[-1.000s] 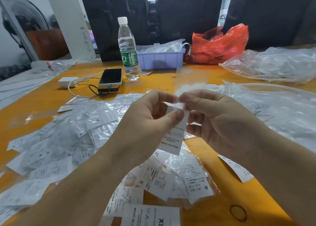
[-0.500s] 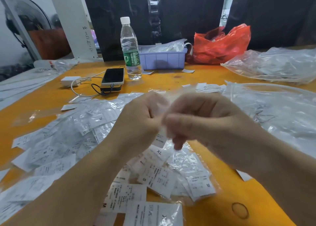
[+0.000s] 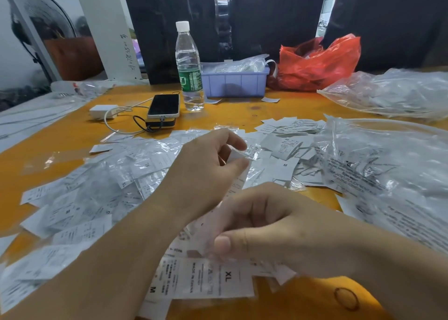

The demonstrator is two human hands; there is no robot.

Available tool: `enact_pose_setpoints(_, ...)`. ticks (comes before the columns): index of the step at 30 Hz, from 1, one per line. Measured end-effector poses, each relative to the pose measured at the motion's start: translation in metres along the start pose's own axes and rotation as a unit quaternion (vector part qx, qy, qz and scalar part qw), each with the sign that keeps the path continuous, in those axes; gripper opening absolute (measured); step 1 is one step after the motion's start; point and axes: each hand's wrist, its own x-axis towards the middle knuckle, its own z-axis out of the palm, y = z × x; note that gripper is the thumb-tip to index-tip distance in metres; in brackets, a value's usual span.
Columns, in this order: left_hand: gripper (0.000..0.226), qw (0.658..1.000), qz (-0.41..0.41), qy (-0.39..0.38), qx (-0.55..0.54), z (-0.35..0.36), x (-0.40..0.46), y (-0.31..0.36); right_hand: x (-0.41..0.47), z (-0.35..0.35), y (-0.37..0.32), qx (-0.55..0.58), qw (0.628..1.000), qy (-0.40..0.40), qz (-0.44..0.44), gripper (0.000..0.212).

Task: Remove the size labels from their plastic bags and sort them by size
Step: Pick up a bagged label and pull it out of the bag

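Observation:
My left hand (image 3: 206, 174) pinches a white size label (image 3: 236, 158) between thumb and forefinger above the middle of the orange table (image 3: 242, 111). Nearer to me, my right hand (image 3: 271, 230) has its fingers curled, and thumb and fingers hold a small, blurred clear plastic bag (image 3: 208, 232). Under that hand lies an XL label (image 3: 215, 281) with an M label (image 3: 155, 288) beside it. A heap of bagged labels (image 3: 97, 188) covers the left of the table. Loose labels (image 3: 288, 147) lie spread behind my left hand.
A large clear bag (image 3: 388, 174) with printed text fills the right side, with another clear bag (image 3: 392, 94) behind it. At the back stand a water bottle (image 3: 189, 72), a phone (image 3: 164, 106) on a power bank, a white charger (image 3: 103, 111), a purple bin (image 3: 235, 83) and a red bag (image 3: 320, 62).
The hands have come apart. My left hand stayed up with the label; my right hand dropped toward the near edge with the clear bag. The view tilted down slightly.

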Motion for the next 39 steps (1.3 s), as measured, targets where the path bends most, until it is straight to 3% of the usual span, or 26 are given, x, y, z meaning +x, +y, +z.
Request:
enact_pose_setpoints(6,0.024,0.999,-0.001,-0.039,0.025,-0.015,0.001,0.004,0.002,-0.008,0.001,0.092,0.995,-0.001,-0.025,0.008)
enact_pose_setpoints(14,0.027,0.991,-0.040,-0.109,0.071,-0.025,-0.004,0.018,0.007,-0.017,0.006,0.163,0.985,0.045,-0.026,0.012)
enact_pose_setpoints(21,0.015,0.936,-0.106,-0.271,0.201,-0.037,-0.007,0.024,0.006,-0.023,0.006,0.179,0.976,0.121,-0.005,0.007)
enact_pose_setpoints(25,0.056,0.907,-0.141,-0.330,0.221,-0.038,-0.011,0.026,0.006,-0.023,0.007,0.164,0.976,0.137,0.032,0.013)
enact_pose_setpoints(29,0.068,0.873,-0.164,-0.379,0.259,-0.033,-0.014,0.025,0.005,-0.023,0.008,0.162,0.978,0.126,0.041,0.015)
enact_pose_setpoints(32,0.060,0.879,-0.163,-0.364,0.261,-0.034,-0.013,0.021,0.006,-0.023,0.007,0.157,0.980,0.112,0.052,0.011)
enact_pose_setpoints(39,0.033,0.911,-0.129,-0.251,0.301,-0.045,-0.003,0.007,0.003,-0.024,0.004,0.158,0.981,0.110,0.033,0.007)
